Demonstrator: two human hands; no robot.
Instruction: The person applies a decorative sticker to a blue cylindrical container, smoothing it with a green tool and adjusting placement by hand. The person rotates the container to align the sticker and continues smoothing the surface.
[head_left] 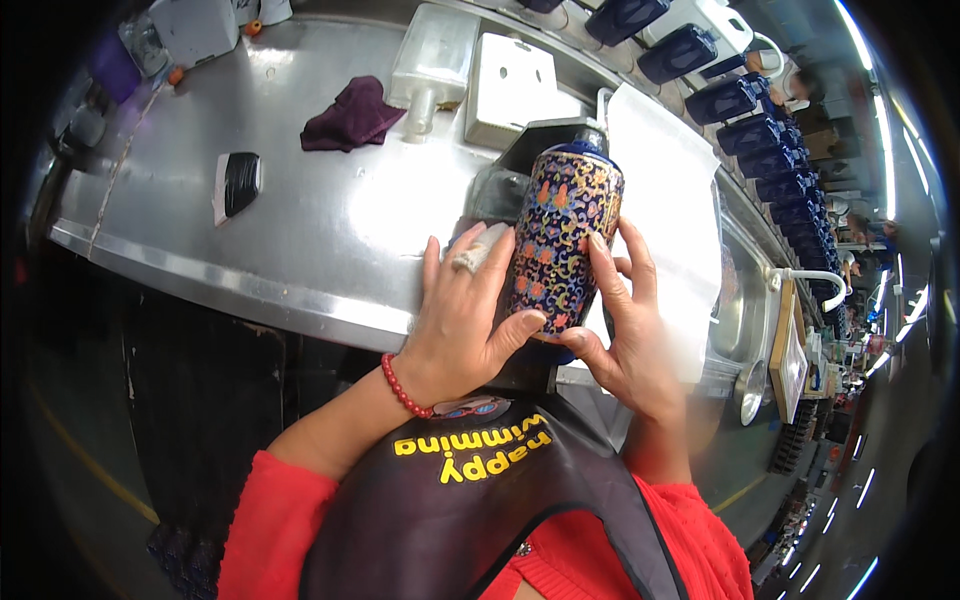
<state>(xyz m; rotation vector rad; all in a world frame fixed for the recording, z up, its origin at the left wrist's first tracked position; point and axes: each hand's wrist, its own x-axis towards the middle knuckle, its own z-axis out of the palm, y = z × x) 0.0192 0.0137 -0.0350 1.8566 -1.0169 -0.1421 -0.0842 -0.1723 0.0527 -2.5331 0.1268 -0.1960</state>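
Note:
A dark blue bottle (565, 230) with a dense floral pattern in orange, yellow and pink lies tilted between my hands, its neck pointing away from me. My left hand (465, 310) is against its left side, with the thumb over the lower part and a white wrap round one finger. On the right side, my right hand (635, 330) has its index finger on the patterned surface and its thumb near the base. Its other fingers curve behind the bottle, partly hidden. A dark support (545, 140) shows behind the bottle.
On the metal worktop (290, 225) lie a purple cloth (352, 115) and a black-and-white pad (238, 186). A clear plastic container (435, 50) and a white box (510, 85) stand farther back. White paper (665, 200) covers the right side, near a sink (735, 300). Several blue vessels (725, 100) line the back.

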